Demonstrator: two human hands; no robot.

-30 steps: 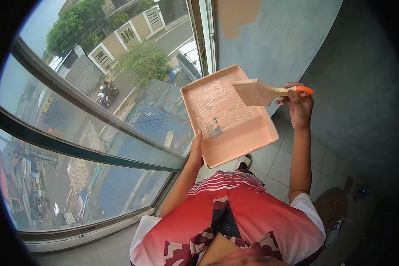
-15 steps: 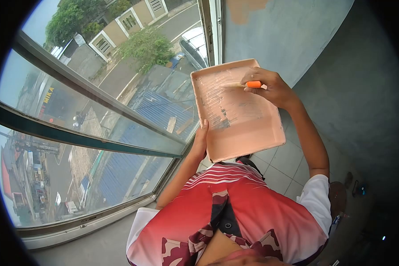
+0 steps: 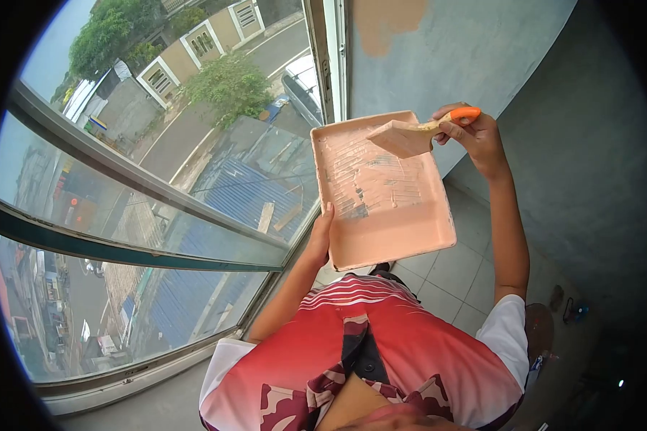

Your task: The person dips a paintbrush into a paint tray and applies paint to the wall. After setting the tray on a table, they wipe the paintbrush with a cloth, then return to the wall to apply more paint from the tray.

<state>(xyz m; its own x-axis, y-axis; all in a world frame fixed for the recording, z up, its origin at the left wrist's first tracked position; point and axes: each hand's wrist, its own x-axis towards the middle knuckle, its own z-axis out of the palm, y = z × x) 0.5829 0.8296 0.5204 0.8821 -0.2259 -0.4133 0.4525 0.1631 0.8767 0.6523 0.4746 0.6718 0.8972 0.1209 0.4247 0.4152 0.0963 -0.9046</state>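
Observation:
My left hand (image 3: 322,233) grips the left side of a paint tray (image 3: 392,227), which is coated in peach paint and has a ribbed upper part. In my right hand (image 3: 476,138) is a wide paintbrush (image 3: 404,138) with an orange-ended handle, its bristles covered in the same paint. The brush is over the upper right part of the tray, bristles pointing left. Whether the bristles touch the tray, I cannot tell.
Glass windows (image 3: 144,294) with metal frames stand on the left, a street and roofs beyond. Ahead, a grey wall (image 3: 446,65) bears a peach patch (image 3: 388,25). Floor tiles (image 3: 446,280) show below the tray. Small items lie at the lower right.
My right hand has moved up and right, and the brush has turned so its broad side shows. The tray has shifted slightly left and down in view.

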